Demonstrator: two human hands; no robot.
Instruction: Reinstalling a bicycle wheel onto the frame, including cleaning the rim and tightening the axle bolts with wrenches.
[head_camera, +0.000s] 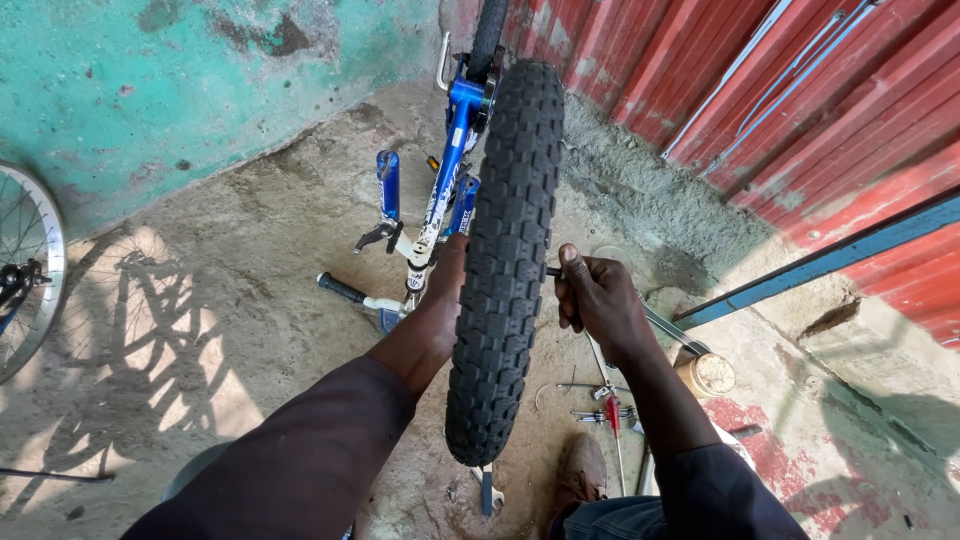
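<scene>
At nine o'clock a spoked wheel (28, 262) pokes in from the frame's edge and throws its shadow across the concrete floor (230, 250), with the green painted wall (200, 70) behind it. Toward the centre the blue bicycle frame (448, 165) stands upside down, its handlebar with the black grip (342, 289) lying on the ground at about ten o'clock from my left arm. My left hand (450, 275) reaches in behind the knobby black tyre (505, 250), which runs from twelve o'clock down to six through the middle of the view; the tyre hides my fingers, so I cannot tell whether that hand grips anything. Just right of the tyre, at about three o'clock from the hub, my right hand (595, 298) is closed tight around a thin metal tool (672, 330), its near end pressed in toward the wheel's axle and its long shaft sticking out toward four o'clock. Below that hand, near five o'clock, loose tools (605, 400) lie scattered on the floor, one with a red handle, beside a small round tin (712, 373). My brown shoe (582, 470) sits at six o'clock, a spanner (487, 492) on the ground just left of it. The red corrugated metal wall (800, 100) fills the area from one to three o'clock
</scene>
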